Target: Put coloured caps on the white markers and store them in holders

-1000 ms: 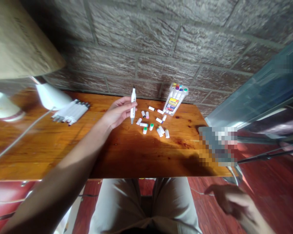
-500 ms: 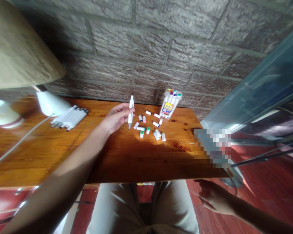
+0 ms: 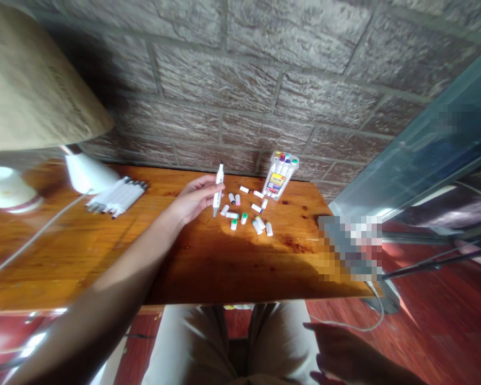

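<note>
My left hand (image 3: 194, 199) is stretched out over the wooden table (image 3: 208, 262) and pinches a white marker (image 3: 218, 188), held nearly upright with both tips bare. Just right of it lie several loose marker caps (image 3: 244, 211), white with green, pink and other coloured ends. Behind them a clear marker case (image 3: 280, 174) with a few capped markers leans toward the brick wall. My right hand (image 3: 340, 353) hangs low beside my knee, below the table edge, dark and blurred; its fingers look loosely spread with nothing seen in them.
A row of uncapped white markers (image 3: 116, 195) lies at the table's back left. A lamp with a beige shade (image 3: 32, 91), white base (image 3: 4, 187) and cord (image 3: 36, 232) fills the left side. A blurred patch sits at the table's right corner. A glass panel (image 3: 420, 160) stands at the right.
My left hand with the marker has stayed nearly still. My right hand has dropped lower and moved left, toward my right knee.
</note>
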### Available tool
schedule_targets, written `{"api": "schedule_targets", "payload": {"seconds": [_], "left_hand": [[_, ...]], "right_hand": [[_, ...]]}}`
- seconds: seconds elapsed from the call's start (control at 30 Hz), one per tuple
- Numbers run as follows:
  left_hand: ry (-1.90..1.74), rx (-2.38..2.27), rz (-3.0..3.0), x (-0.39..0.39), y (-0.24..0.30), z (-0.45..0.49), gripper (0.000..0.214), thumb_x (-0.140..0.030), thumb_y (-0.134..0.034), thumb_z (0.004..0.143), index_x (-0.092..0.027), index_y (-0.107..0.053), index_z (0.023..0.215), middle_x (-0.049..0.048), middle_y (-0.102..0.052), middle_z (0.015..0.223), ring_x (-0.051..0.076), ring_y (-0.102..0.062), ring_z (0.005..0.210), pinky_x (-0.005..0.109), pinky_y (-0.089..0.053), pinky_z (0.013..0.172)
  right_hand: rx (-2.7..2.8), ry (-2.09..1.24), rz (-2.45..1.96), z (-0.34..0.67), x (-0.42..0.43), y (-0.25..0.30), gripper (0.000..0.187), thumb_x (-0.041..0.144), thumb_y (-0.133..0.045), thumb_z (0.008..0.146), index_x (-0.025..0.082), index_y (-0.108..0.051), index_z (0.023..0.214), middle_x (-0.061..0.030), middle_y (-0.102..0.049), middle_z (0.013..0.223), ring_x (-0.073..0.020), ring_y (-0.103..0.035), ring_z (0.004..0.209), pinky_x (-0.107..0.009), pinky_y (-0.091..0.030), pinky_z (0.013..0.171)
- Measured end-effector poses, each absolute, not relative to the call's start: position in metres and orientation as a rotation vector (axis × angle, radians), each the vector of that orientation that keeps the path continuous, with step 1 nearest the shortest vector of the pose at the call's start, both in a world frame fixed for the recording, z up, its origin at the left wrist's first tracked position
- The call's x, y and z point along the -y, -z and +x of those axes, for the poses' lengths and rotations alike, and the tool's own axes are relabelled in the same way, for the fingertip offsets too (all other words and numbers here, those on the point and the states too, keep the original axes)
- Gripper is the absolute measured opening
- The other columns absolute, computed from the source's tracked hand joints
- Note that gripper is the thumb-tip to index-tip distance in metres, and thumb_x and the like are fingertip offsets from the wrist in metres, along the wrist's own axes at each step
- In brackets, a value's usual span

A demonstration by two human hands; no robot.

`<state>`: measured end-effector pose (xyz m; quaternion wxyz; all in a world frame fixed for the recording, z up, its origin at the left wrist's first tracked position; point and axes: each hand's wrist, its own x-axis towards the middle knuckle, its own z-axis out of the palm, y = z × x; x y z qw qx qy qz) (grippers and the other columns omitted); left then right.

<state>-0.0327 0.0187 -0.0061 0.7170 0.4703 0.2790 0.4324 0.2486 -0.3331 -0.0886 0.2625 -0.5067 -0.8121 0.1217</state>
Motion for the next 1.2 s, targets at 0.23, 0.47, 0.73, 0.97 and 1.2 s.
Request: {"api": "schedule_targets", "payload": {"seconds": [0.23, 0.47, 0.73, 0.97, 1.2], "left_hand": [[-0.953, -0.615, 1.020, -0.020, 0.006, -0.031, 0.033, -0.023, -0.092, 0.055, -0.018, -0.073, 0.081, -0.0018, -0.071, 0.075, 0.009, -0.067, 0.065, 0.018, -0.055, 0.064], [-0.972, -0.640, 1.027, -0.020, 0.008, -0.031, 0.031, -0.021, -0.090, 0.057, -0.019, -0.071, 0.082, -0.0018, -0.072, 0.076, 0.010, -0.068, 0.065, 0.020, -0.056, 0.065], [-0.952, -0.658, 1.075, -0.019, 0.007, -0.028, 0.028, -0.021, -0.089, 0.059, -0.017, -0.071, 0.081, -0.0011, -0.071, 0.074, 0.010, -0.067, 0.064, 0.020, -0.056, 0.064], [-0.971, -0.660, 1.037, -0.020, 0.007, -0.029, 0.029, -0.020, -0.089, 0.058, -0.017, -0.072, 0.081, -0.0012, -0.071, 0.075, 0.009, -0.066, 0.064, 0.019, -0.055, 0.064], [-0.967, -0.687, 1.039, -0.017, 0.002, -0.028, 0.026, -0.019, -0.088, 0.061, -0.017, -0.070, 0.079, -0.0014, -0.071, 0.074, 0.009, -0.065, 0.062, 0.020, -0.055, 0.064]], "right_hand": [[2.040, -0.467, -1.009, 0.216, 0.325, 0.073, 0.025, 0.038, -0.050, 0.098, 0.024, -0.068, 0.088, -0.0087, -0.074, 0.102, -0.0259, -0.072, 0.103, -0.049, -0.058, 0.099], [1.148, -0.364, -1.175, 0.161, 0.317, 0.117, 0.040, 0.045, -0.046, 0.097, 0.031, -0.053, 0.134, -0.0090, -0.031, 0.163, -0.0358, -0.025, 0.152, -0.069, -0.030, 0.115], [0.972, -0.417, -1.240, 0.161, 0.322, 0.077, 0.058, 0.036, -0.003, 0.102, 0.037, -0.046, 0.141, -0.0077, -0.049, 0.153, -0.0313, -0.044, 0.144, -0.065, -0.043, 0.108], [1.312, -0.168, -1.697, 0.194, 0.309, 0.041, 0.025, 0.030, -0.051, 0.097, 0.027, -0.069, 0.113, -0.0102, -0.072, 0.119, -0.0320, -0.064, 0.119, -0.054, -0.049, 0.102], [1.484, -0.269, -1.838, 0.198, 0.325, 0.040, 0.029, 0.032, -0.044, 0.100, 0.023, -0.070, 0.110, -0.0095, -0.075, 0.096, -0.0240, -0.073, 0.090, -0.033, -0.059, 0.079]]}}
